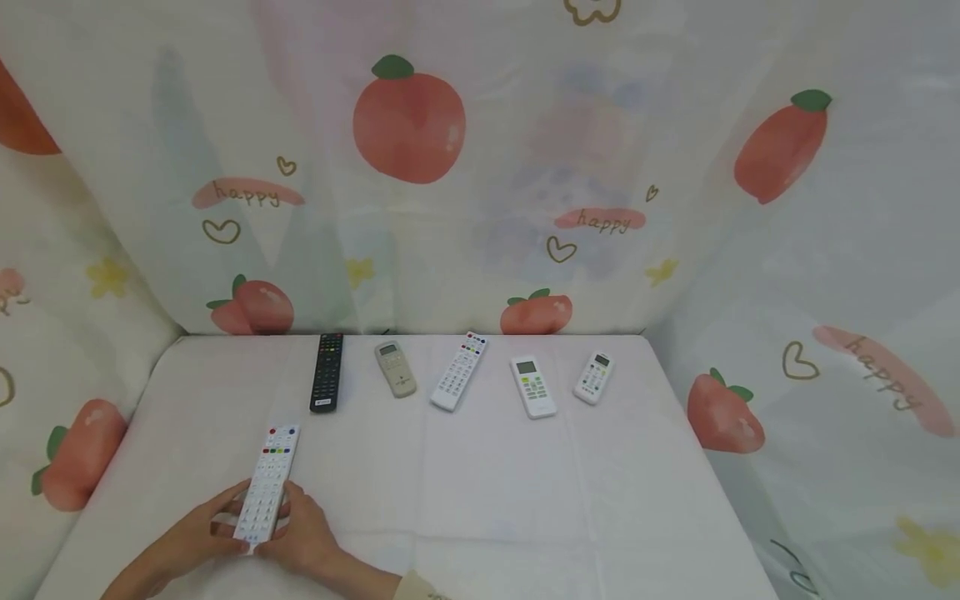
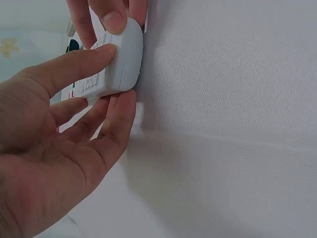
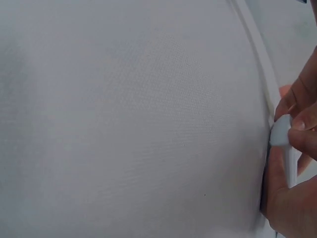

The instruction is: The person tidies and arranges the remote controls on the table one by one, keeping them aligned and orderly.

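While the left hand point(image 1: 197, 533) and right hand point(image 1: 306, 533) hold the white remote point(image 1: 268, 487) between them by its long sides, it sits at the table's point(image 1: 525, 483) near left; handling this remote seems the step in hand; moving it further would call for an even grip from both sides.

Looks like smooth white plastic with raised buttons point(image 2: 88, 83) on the held remote point(image 1: 267, 490), in front of the black remote point(image 1: 326, 372), and dark plastic on the latter. Shows a matt, finely grained, cloth-like finish with faint creases on the table covering point(image 1: 495, 475) beneath it, and thin, printed fabric on the backdrop point(image 1: 427, 258) behind.
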Available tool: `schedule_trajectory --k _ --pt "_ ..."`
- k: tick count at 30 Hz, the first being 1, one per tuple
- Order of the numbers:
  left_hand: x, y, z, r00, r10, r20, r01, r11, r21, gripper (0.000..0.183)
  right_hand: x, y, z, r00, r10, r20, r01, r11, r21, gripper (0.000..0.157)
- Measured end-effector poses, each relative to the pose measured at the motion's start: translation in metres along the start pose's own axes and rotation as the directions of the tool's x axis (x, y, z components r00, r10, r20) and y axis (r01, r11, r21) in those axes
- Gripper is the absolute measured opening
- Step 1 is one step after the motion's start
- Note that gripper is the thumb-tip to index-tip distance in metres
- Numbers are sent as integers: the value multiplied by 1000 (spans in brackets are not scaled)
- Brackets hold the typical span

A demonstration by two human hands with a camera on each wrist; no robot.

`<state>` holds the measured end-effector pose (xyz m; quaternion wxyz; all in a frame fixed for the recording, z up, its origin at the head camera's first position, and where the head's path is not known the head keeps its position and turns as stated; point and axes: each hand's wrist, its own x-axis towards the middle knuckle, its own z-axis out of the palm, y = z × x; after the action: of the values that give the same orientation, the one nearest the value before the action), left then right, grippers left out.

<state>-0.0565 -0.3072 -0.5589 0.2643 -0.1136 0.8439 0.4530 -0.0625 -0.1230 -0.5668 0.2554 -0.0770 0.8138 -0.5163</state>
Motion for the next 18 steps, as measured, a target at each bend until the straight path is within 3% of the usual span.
schedule_trajectory --k 18 --pt "1 -12 5 1000 -23 4 22 997 73 95 0 3 3 994 103 31 -105 992 73 75"
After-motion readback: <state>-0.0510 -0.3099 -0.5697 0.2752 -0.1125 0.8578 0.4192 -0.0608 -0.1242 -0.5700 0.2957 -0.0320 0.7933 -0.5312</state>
